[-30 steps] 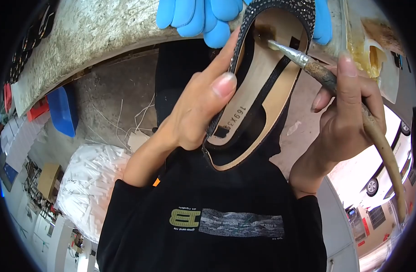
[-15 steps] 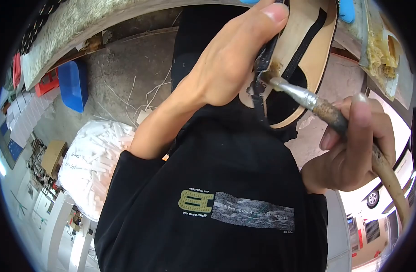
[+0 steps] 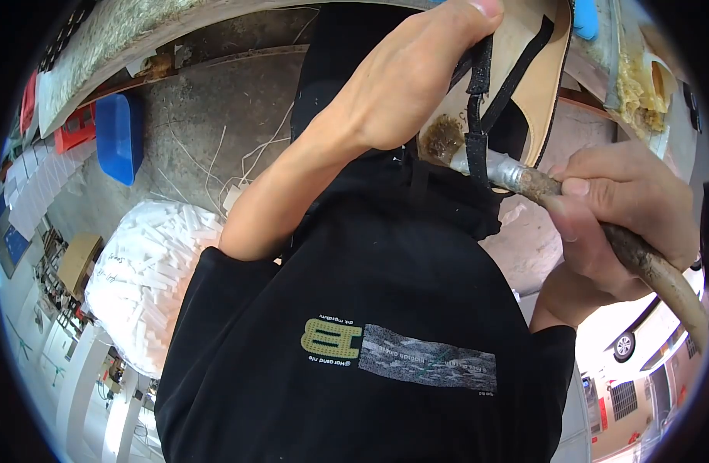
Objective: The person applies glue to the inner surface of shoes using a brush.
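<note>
Fingers [image 3: 577,225] of right hand [image 3: 628,204] snug round brush [image 3: 533,183]

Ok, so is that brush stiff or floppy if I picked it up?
The brush would probably feel stiff at its shiny metal collar. Its brown tip looks wet and splayed, so it's likely soft and maybe sticky. The long handle looks curved, so it might rock rather than roll.

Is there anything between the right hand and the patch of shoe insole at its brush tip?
Yes: a black shoe strap crosses over the brush's metal ferrule, between the right hand and the bristles. Nothing visible separates the bristles from the pale insole.
</note>
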The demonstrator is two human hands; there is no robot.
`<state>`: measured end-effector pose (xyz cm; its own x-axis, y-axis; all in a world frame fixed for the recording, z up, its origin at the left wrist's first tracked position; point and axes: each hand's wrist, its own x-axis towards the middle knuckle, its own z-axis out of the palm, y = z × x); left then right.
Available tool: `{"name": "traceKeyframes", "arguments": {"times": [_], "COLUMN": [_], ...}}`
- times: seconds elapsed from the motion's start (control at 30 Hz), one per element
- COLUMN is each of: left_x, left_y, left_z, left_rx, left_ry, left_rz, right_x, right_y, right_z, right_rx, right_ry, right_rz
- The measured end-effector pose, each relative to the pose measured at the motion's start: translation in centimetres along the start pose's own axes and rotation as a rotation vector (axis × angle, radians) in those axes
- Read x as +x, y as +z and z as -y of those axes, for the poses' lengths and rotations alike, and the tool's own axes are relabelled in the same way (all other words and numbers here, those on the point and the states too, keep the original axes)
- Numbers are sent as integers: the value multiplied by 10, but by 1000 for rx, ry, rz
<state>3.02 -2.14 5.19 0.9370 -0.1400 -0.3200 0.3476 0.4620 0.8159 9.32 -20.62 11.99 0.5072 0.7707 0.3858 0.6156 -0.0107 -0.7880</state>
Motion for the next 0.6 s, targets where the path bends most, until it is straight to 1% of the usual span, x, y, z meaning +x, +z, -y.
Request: {"name": "traceKeyframes", "arguments": {"times": [0.13,0.17,0.27,0.3,0.33,0.37,0.4,0.43,0.47,0.5,0.53,0.57,0.6], "left_x": [-7,-7,-9,-8,-6,-2,1,3,4,3,2,3,4], "left_y": [7,7,1,0,-1,-2,-1,0,1,2,3,1,-2], "left_z": [-11,-12,-2,3,8,13,20,28,33,34,34,36,38], "left_rx": [147,149,191,203,213,223,222,194,166,161,158,165,263], "left_ry": [-62,-56,151,223,297,374,391,454,517,498,476,492,515], "left_rz": [-90,-83,-34,-13,8,25,32,-31,-98,-118,-132,-124,-129], "right_x": [28,35,49,26,9,-3,-11,-15,-30,-40,-50,-47,-41], "right_y": [-29,-37,-60,-56,-58,-59,-63,-74,-106,-87,-51,-23,2], "right_z": [3,3,-6,-46,-51,-52,-51,-49,-49,-33,-17,-5,-3], "right_rx": [-102,-132,-238,-343,-365,-281,-189,-89,-163,-151,-139,-184,-281], "right_ry": [23,30,63,-447,-449,-289,-135,15,-91,-68,-44,32,42], "right_rz": [281,347,543,197,196,38,-119,-270,22,-81,-190,-247,-296]}}
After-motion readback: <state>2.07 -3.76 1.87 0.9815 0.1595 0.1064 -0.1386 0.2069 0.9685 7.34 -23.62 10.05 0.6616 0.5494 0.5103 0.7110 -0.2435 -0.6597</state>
